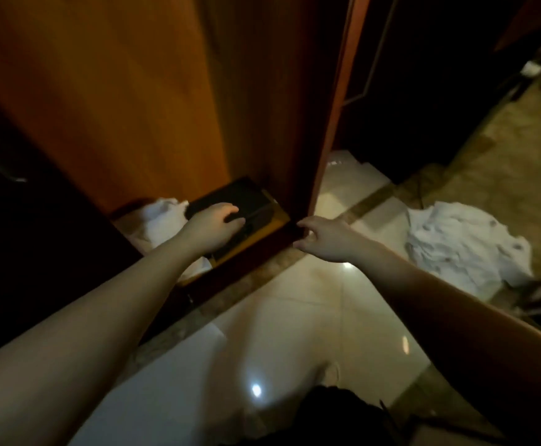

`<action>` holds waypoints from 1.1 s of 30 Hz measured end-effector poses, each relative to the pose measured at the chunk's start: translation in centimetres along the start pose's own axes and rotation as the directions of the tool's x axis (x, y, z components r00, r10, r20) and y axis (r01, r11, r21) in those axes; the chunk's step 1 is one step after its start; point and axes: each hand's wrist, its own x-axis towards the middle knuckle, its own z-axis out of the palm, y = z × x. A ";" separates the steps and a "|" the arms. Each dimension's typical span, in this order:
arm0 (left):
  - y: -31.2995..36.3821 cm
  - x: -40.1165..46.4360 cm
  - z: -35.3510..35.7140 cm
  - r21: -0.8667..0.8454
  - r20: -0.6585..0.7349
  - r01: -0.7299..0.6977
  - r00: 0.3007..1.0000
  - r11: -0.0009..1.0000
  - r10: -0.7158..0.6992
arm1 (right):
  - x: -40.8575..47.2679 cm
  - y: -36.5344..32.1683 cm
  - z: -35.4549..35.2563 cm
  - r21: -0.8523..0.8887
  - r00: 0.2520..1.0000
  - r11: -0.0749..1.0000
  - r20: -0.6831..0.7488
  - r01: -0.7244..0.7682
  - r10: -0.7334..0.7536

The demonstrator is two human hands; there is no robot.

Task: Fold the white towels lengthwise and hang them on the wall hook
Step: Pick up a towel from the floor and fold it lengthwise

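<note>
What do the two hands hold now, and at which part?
Left hand rests on the dark flat thing; a grip cannot be told. Right hand holds nothing.

Glossy tiled floor [295, 304] bears a crumpled white towel [465, 249].

Two bare hands are in view: the left hand [213, 225] and the right hand [325, 238]. Two heaps of white towels: one towel heap [160, 217] beside a single black flat object [230, 201], another towel pile [465, 246] on the floor. One wooden door [118, 101].
</note>
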 end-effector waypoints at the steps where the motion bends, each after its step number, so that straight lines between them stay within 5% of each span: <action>1: 0.8 0.7 1.9 0.005 0.044 -0.016 0.999 1.000 0.016 | -0.8 1.7 1.4 0.027 0.999 0.999 0.004 -0.035 0.035; 10: 12.3 8.8 17.9 0.090 0.341 -0.086 0.939 0.992 0.051 | -4.8 20.2 10.1 0.169 0.929 0.916 0.141 -0.363 0.342; 18: 23.3 19.0 30.3 0.162 0.533 -0.104 0.846 0.981 0.002 | -5.8 38.0 12.0 0.288 0.843 0.795 0.255 -0.534 0.474; 33: 38.5 42.3 49.5 0.212 0.628 -0.206 0.778 0.955 0.028 | 0.4 66.1 13.8 0.327 0.663 0.577 0.340 -0.748 0.667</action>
